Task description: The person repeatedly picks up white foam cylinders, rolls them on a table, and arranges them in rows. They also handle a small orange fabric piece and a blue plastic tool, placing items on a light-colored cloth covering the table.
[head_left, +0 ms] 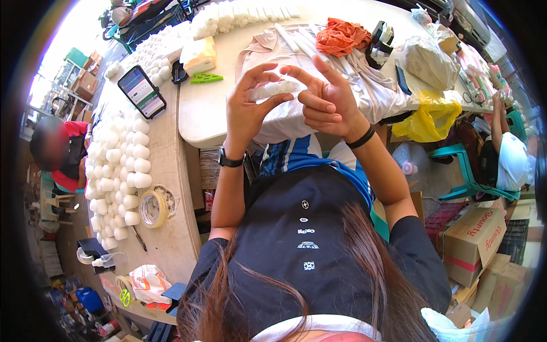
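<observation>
My left hand pinches a short, whitish, rough-surfaced cylinder between thumb and fingers, holding it sideways above the near edge of the white table. Close by its right end is my right hand, with the fingers apart, some stretched and others bent. Nothing shows in its grasp. Whether a fingertip touches the cylinder I cannot tell. Beyond my hands, long white sticks lie on a pale cloth spread over the table.
Rows of white rounded pieces stand at left, beside a phone and a tape roll. An orange cloth lies at the back. A yellow bag hangs at right. Other people sit on both sides.
</observation>
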Tool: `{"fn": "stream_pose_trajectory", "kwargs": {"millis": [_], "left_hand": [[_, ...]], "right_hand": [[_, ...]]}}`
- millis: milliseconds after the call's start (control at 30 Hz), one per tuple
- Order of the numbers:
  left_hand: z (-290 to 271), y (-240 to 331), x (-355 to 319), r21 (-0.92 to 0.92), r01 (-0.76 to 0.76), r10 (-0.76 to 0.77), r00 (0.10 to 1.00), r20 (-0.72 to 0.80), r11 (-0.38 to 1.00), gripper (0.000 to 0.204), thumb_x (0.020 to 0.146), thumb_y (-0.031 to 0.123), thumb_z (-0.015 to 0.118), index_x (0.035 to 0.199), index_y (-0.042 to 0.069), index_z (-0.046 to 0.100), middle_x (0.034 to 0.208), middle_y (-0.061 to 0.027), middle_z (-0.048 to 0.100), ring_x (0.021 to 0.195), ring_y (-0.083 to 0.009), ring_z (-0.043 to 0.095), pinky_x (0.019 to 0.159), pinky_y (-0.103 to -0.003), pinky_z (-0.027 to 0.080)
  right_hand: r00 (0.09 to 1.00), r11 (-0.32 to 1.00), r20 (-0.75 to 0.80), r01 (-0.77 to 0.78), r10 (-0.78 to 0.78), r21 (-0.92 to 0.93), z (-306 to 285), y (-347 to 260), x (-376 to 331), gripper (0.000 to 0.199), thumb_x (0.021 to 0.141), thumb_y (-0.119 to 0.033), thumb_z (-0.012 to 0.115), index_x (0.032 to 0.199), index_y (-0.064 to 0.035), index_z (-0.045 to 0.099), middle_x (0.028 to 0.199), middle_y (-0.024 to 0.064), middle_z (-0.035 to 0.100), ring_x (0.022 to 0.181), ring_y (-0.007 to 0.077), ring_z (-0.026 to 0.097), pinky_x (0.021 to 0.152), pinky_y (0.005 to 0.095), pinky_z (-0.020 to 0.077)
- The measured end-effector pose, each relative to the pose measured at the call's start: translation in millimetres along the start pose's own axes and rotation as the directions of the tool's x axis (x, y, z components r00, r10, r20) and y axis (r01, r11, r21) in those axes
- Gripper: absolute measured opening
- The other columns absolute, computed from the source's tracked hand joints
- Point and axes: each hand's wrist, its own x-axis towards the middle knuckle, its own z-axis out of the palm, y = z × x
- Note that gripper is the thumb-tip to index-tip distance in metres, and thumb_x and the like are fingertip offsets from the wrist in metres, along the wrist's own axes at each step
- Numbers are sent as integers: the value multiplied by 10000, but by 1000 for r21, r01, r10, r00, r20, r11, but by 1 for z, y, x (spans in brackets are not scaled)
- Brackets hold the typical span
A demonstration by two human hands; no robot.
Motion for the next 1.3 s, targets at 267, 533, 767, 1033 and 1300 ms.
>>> {"fn": "stream_pose_trajectory", "kwargs": {"millis": [267,533,767,1033,1300], "left_hand": [[-5,-4,-2,80,0,3,1000,-27,997,336,804,55,867,1099,19,711,1058,-52,732,988,-112,666,850,-258,535],[0,-7,1,102,-84,89,995,-51,991,318,806,46,854,1087,9,711,1071,-62,718,929,-109,663,814,-265,535],[10,6,5,260,-147,179,978,-108,954,294,813,-44,783,1091,8,704,1082,-98,717,931,-180,700,785,-303,555],[26,15,8,569,-353,453,891,-39,743,315,886,-19,688,1195,19,639,1141,-137,680,1075,-368,628,936,-427,502],[46,19,-4,485,-281,378,919,-114,828,342,995,52,613,1331,1,574,1233,-207,609,1087,-392,624,927,-435,510]], "right_hand": [[998,999,-56,37,-38,-22,0,2,-4,593,1102,-523,318,1379,-43,530,499,-17,421,351,90,378,363,214,347],[940,983,-324,52,-107,-174,9,14,-11,301,1099,-295,501,990,-60,655,479,-82,353,411,49,345,419,220,292],[870,942,-413,150,-269,-299,24,45,-5,322,1114,-322,466,980,-77,627,503,-73,353,465,63,357,471,224,295],[837,842,-386,154,-389,-517,15,25,5,393,1067,-402,565,892,-60,648,501,-47,387,470,83,401,470,236,303],[600,287,-211,31,-771,-958,7,31,19,636,1040,-537,543,655,-44,659,494,8,546,427,92,522,431,263,387]]}}
